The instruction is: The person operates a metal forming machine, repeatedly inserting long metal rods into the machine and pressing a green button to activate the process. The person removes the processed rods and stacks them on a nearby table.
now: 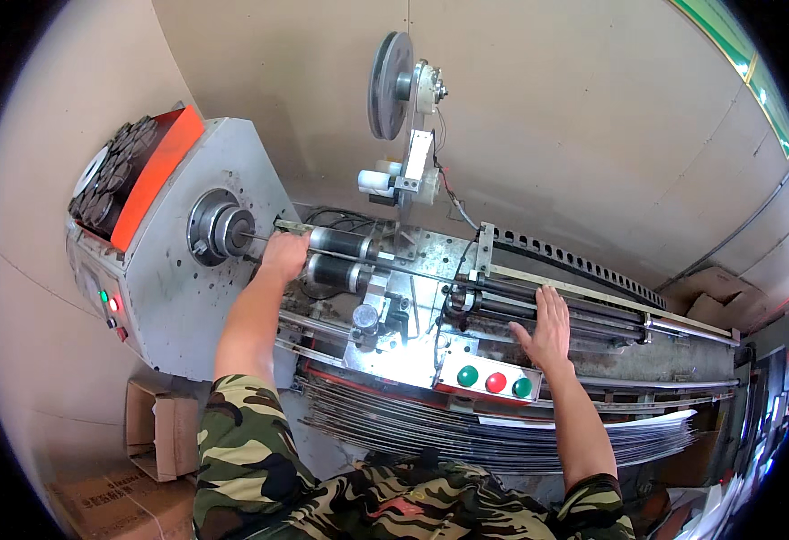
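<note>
My left hand is closed around a thin metal rod close to the round chuck of a grey lathe-like machine. From the chuck the rod runs rightward past two dark rollers with pale ends. My right hand lies flat with its fingers stretched out, over the long dark cylinders on the right side of the machine bed. Its thumb points left, apart from the fingers. Just below that hand is a control box with two green buttons and a red one.
A grey wire wheel stands on a post behind the bed. Many thin rods lie along the front. Dark round pieces fill an orange-edged tray on the machine. Cardboard boxes sit at lower left. A cable chain runs along the back.
</note>
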Demonstrator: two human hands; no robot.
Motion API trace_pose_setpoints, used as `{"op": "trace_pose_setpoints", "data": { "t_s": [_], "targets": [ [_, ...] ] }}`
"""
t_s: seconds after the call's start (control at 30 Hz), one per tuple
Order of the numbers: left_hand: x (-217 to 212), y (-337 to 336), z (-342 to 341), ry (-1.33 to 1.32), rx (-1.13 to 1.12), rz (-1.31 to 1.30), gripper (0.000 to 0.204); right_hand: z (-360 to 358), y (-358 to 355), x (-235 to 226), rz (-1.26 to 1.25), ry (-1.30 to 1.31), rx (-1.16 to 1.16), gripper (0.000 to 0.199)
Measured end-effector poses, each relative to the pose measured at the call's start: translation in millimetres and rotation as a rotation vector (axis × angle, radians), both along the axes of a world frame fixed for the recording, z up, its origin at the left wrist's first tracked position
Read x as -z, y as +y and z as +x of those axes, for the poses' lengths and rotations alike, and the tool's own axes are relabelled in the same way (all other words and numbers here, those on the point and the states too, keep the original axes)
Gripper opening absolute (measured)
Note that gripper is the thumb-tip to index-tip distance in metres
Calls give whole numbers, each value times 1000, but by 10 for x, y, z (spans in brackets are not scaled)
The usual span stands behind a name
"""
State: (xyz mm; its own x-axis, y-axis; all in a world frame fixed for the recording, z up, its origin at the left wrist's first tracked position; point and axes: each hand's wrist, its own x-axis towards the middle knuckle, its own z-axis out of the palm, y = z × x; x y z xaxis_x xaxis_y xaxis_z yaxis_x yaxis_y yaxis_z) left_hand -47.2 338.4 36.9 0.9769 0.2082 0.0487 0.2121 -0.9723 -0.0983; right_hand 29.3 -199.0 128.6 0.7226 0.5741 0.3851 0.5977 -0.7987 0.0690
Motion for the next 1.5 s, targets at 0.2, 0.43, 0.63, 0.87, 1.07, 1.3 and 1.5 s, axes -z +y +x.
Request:
{"op": "trace_pose_setpoints", "data": {
  "t_s": [0.2,0.43,0.63,0.87,1.07,1.3,1.5],
  "targets": [
    [30,-52,55,-32,11,5,24,58,-53,61,16,-22,2,81],
    [136,-32,114,-109,60,12,23,130,-80,156,31,-20,26,80],
    [116,-118,141,-134,76,-28,23,189,-49,259,26,11,65,80],
    [128,-169,163,-179,87,-31,21,267,66,411,43,-2,49,80],
    [164,-183,193,-234,117,-86,21,300,261,521,122,11,5,76],
    [198,-210,248,-235,149,-77,27,307,542,597,199,56,16,72],
    [193,-260,264,-260,175,-87,34,366,696,688,243,88,74,67]
  ]
}}
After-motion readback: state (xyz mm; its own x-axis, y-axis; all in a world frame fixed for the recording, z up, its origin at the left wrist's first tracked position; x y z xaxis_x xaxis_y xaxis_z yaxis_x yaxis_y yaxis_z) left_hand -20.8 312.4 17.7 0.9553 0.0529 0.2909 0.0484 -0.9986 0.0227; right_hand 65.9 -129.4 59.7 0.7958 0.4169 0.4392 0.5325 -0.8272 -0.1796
